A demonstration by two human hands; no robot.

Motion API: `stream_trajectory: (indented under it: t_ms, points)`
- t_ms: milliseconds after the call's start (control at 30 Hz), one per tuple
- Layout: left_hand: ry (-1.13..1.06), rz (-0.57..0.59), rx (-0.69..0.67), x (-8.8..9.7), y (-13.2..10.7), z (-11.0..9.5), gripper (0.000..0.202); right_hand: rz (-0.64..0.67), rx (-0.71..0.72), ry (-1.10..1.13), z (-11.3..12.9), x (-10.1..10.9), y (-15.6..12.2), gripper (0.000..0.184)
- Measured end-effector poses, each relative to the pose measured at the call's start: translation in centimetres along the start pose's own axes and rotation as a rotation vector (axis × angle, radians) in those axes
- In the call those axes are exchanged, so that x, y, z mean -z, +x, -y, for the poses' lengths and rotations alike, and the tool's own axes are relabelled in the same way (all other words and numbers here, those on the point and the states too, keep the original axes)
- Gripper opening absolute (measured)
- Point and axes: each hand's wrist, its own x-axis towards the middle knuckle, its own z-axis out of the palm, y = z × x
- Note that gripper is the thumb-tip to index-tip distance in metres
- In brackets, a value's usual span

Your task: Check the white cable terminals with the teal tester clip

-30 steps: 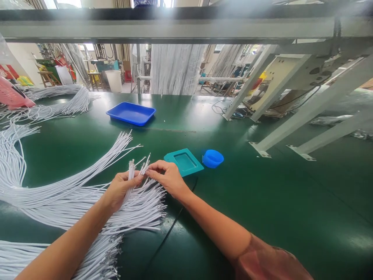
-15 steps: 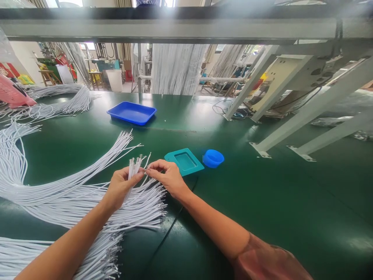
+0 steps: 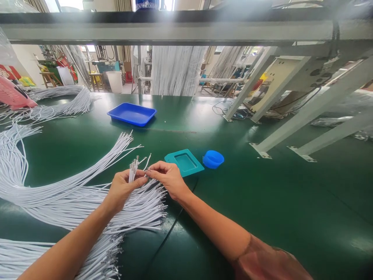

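Observation:
My left hand (image 3: 124, 186) is closed round a small upright bunch of white cables (image 3: 133, 169), whose metal-tipped ends stick up above the thumb. Touching its fingertips, my right hand (image 3: 167, 175) pinches a single white cable (image 3: 149, 160) that slants up between the two hands. The exact spot gripped is hidden by the fingers. Beneath both hands a thick layer of white cables (image 3: 136, 210) spreads over the green table, with their tipped ends facing right. Another bundle of white cables (image 3: 87, 173) curves up behind my left hand.
Just beyond my right hand lie a teal tray (image 3: 196, 169) and a round blue dish (image 3: 213, 159). Farther back is a blue rectangular tray (image 3: 131, 113). Metal legs (image 3: 279, 132) stand on the table (image 3: 262, 206) at right, and a beam (image 3: 175, 31) crosses above.
My left hand has shifted slightly right, its thumb and fingertips now against my right fingertips. The bunch in it has turned a little. The right hand stays nearly in place.

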Motion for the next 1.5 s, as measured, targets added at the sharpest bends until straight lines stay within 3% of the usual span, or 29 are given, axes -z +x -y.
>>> stream_trajectory:
  t_ms: [133, 300, 367, 433, 533, 633, 767, 867, 1067, 1200, 1267, 1367, 1500]
  points:
    - [-0.081, 0.034, 0.064, 0.4, 0.2, 0.1, 0.018, 0.073, -0.015, 0.098, 0.1, -0.2, 0.0, 0.014]
    - [-0.136, 0.116, 0.111, 0.9, 0.3, 0.3, 0.016, 0.188, -0.224, 0.347, -0.7, -0.4, 0.2, 0.019]
    - [-0.165, 0.121, 0.129, 0.9, 0.4, 0.3, 0.016, 0.217, -0.27, 0.347, -0.9, -0.2, 0.4, 0.023]
    - [-0.196, 0.116, 0.151, 0.9, 0.4, 0.2, 0.016, 0.208, -0.187, 0.23, -0.7, 0.2, 0.5, 0.033]
    - [-0.217, 0.137, 0.168, 0.9, 0.3, 0.0, 0.014, 0.206, 0.109, -0.092, 0.2, 0.8, 0.5, 0.051]
    - [-0.189, 0.184, 0.176, 1.0, 0.2, -0.2, 0.011, 0.273, 0.335, -0.358, 1.3, 1.2, 0.2, 0.036]
    - [-0.154, 0.268, 0.176, 1.1, 0.2, -0.1, 0.013, 0.305, 0.404, -0.467, 1.9, 1.2, 0.0, 0.012]
    - [-0.162, 0.291, 0.168, 1.2, 0.3, 0.0, 0.011, 0.267, 0.322, -0.382, 1.3, 1.0, 0.1, 0.007]
    - [-0.245, 0.293, 0.213, 1.3, 0.5, 0.5, 0.011, 0.078, -0.052, 0.139, -0.7, -0.3, 0.0, 0.015]
    - [-0.295, 0.259, 0.225, 1.3, 0.6, 0.5, 0.01, 0.097, -0.087, 0.213, -1.0, -0.8, -0.1, 0.016]
    - [-0.275, 0.239, 0.199, 1.1, 0.5, 0.6, 0.011, 0.082, -0.04, 0.136, -1.1, -0.7, -0.1, 0.017]
    - [-0.194, 0.179, 0.124, 0.7, 0.4, 0.7, 0.013, -0.025, 0.074, -0.181, -1.5, -0.5, -0.3, 0.019]
    - [-0.13, 0.099, 0.05, 0.2, 0.3, 1.2, 0.015, -0.129, 0.501, -0.733, -2.0, -0.2, -0.7, 0.019]
